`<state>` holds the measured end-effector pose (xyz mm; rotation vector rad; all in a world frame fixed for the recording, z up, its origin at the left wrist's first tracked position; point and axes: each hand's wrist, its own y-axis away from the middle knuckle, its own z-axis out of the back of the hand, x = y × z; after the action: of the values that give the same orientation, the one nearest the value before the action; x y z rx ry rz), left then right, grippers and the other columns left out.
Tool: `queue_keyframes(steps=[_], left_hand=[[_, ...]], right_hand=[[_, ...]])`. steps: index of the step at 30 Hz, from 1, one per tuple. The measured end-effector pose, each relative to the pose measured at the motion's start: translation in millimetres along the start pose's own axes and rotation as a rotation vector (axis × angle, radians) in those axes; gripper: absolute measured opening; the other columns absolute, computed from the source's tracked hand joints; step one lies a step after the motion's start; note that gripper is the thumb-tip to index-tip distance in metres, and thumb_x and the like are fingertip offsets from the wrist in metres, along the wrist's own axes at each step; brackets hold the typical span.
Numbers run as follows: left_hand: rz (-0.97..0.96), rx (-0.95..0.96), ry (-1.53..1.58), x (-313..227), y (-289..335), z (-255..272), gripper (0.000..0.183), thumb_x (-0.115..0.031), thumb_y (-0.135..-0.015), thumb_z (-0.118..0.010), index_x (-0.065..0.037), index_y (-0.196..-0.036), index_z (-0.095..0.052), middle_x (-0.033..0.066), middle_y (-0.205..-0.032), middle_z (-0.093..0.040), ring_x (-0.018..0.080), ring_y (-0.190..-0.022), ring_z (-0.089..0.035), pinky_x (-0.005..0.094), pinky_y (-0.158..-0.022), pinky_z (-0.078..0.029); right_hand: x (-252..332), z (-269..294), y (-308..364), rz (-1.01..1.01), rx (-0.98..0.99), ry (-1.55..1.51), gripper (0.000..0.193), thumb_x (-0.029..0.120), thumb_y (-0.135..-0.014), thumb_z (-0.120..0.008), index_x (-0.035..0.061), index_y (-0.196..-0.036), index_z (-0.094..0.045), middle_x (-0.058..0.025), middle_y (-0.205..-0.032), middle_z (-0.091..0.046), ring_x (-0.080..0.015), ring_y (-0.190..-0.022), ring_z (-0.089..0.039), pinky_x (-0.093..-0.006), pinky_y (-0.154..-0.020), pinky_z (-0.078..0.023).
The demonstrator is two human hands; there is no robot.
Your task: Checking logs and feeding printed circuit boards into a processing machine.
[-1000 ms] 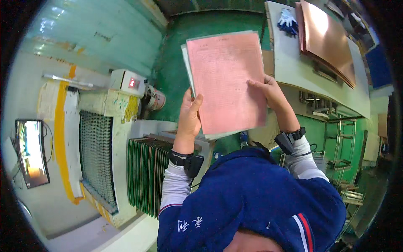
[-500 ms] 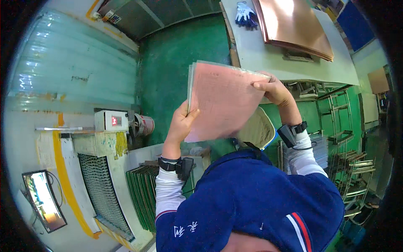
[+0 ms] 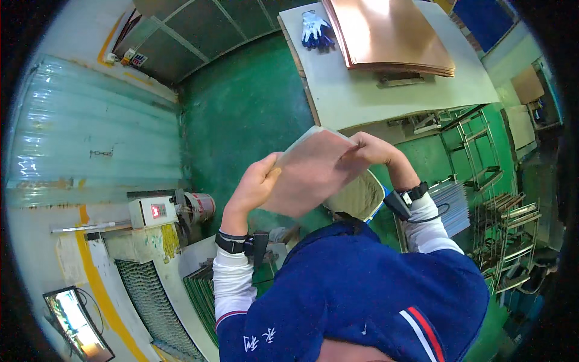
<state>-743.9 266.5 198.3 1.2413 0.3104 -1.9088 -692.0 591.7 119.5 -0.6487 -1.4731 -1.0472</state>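
Note:
A thin stack of pinkish copper-coloured sheets [image 3: 310, 175] with pale edges hangs in the air before my chest. My left hand [image 3: 254, 186] is closed on its left edge, the thumb bent over the face. At the upper right corner my right hand [image 3: 373, 149] pinches the stack, its fingertips partly hidden. The stack is tilted, so its face looks foreshortened and a little blurred. Each wrist wears a black strap with a small box. Below and behind the stack, near my body, is a pale bin [image 3: 360, 198] with a blue edge, partly covered by the sheets.
Large copper sheets [image 3: 395, 36] and a pair of gloves [image 3: 315, 30] lie on a white table [image 3: 344, 96] ahead. A machine with a control box [image 3: 154, 211] and rollers stands left, above green-edged boards [image 3: 202, 298]. Metal racks [image 3: 503, 241] and upright panels [image 3: 452, 208] are on the right.
Both hands have come lower and closer to my body with the sheets. The stack has tipped from facing me broadly to a flatter slant. The view has shifted slightly.

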Motion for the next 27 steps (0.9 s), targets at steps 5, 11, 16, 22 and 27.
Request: queue_keyframes(steps=[5, 11, 16, 22, 27], left_hand=[[-0.228, -0.475, -0.365, 12, -17, 8, 0.042, -0.006, -0.088, -0.063, -0.004, -0.129, -0.059, 0.0146, -0.123, -0.064, 0.0246, -0.114, -0.06, 0.0357, -0.1, -0.046], [0.009, -0.516, 0.01, 39, 3, 16, 0.039, -0.008, -0.09, -0.064, -0.004, -0.129, -0.059, 0.014, -0.121, -0.066, 0.0229, -0.113, -0.062, 0.0378, -0.1, -0.046], [0.217, -0.458, 0.15, 79, 40, 5, 0.039, -0.01, -0.094, -0.062, -0.004, -0.132, -0.057, 0.0113, -0.12, -0.067, 0.0178, -0.11, -0.062, 0.0326, -0.097, -0.047], [0.317, -0.502, 0.198, 111, 90, -6, 0.033, -0.008, -0.093, -0.062, -0.002, -0.126, -0.061, 0.011, -0.112, -0.07, 0.0161, -0.102, -0.064, 0.0309, -0.091, -0.049], [0.426, -0.573, 0.258, 115, 128, -11, 0.034, -0.009, -0.093, -0.063, -0.001, -0.126, -0.061, 0.0108, -0.112, -0.07, 0.0163, -0.103, -0.064, 0.0308, -0.092, -0.049]], right_hand=[[-61, 21, -4, -0.065, -0.331, -0.249, 0.022, 0.008, -0.087, -0.066, -0.0011, -0.106, -0.071, 0.0005, -0.094, -0.07, -0.0099, -0.083, -0.062, -0.0284, -0.074, -0.051], [-155, 35, -25, -0.162, -0.83, -0.703, 0.034, 0.006, -0.088, -0.064, -0.0084, -0.119, -0.061, -0.0147, -0.108, -0.068, -0.0244, -0.094, -0.067, -0.0375, -0.085, -0.053], [-183, 34, -40, -0.162, -0.956, -0.89, 0.034, 0.006, -0.088, -0.065, -0.0121, -0.117, -0.06, -0.0176, -0.112, -0.067, -0.0272, -0.096, -0.067, -0.0389, -0.088, -0.053], [-183, 54, -68, -0.077, -1.033, -0.883, 0.036, 0.007, -0.09, -0.065, -0.0127, -0.119, -0.058, -0.0182, -0.113, -0.066, -0.0275, -0.097, -0.066, -0.0385, -0.088, -0.053], [-193, 85, -85, -0.144, -0.994, -0.969, 0.032, 0.009, -0.093, -0.063, -0.0099, -0.119, -0.058, -0.015, -0.109, -0.067, -0.0276, -0.097, -0.066, -0.0383, -0.087, -0.054]])
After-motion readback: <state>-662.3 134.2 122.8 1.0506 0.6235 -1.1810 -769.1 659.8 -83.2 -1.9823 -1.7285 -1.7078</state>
